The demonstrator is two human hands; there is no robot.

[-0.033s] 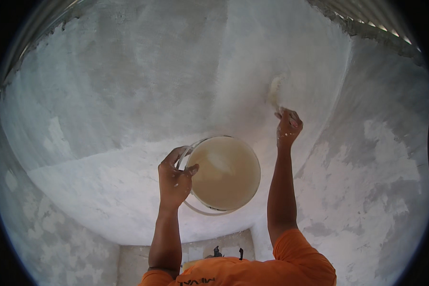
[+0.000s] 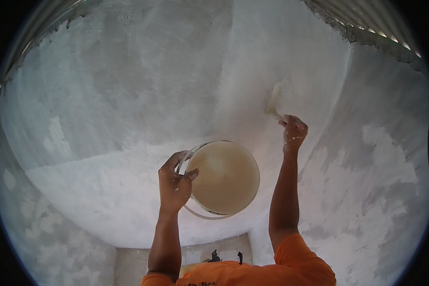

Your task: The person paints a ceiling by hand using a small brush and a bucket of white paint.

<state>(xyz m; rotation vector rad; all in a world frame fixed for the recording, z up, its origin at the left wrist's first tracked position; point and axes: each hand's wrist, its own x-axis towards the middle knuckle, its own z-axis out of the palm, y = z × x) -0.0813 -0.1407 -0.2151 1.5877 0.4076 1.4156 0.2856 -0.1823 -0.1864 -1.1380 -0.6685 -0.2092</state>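
A round bucket (image 2: 223, 178) with pale tan liquid in it hangs at the middle of the view. My left hand (image 2: 175, 183) grips its left rim, thumb over the edge and fingers outside by the white bail handle (image 2: 209, 217). To the upper right, my right hand (image 2: 295, 132) is closed around the handle end of a paintbrush (image 2: 275, 97). Its pale bristles meet the wall, where a wet, lighter streak shows. White specks dot both hands.
The wall (image 2: 148, 81) ahead is grey, with a whiter coated strip at right and along its lower part. A patchy side wall (image 2: 362, 190) adjoins on the right. Corrugated roofing (image 2: 367, 21) shows above the rough wall top. Dark small objects (image 2: 215, 256) lie low, near my orange shirt.
My right hand and the brush have shifted slightly down and to the right. The bucket sits a little lower in view, with my left hand still on its rim.
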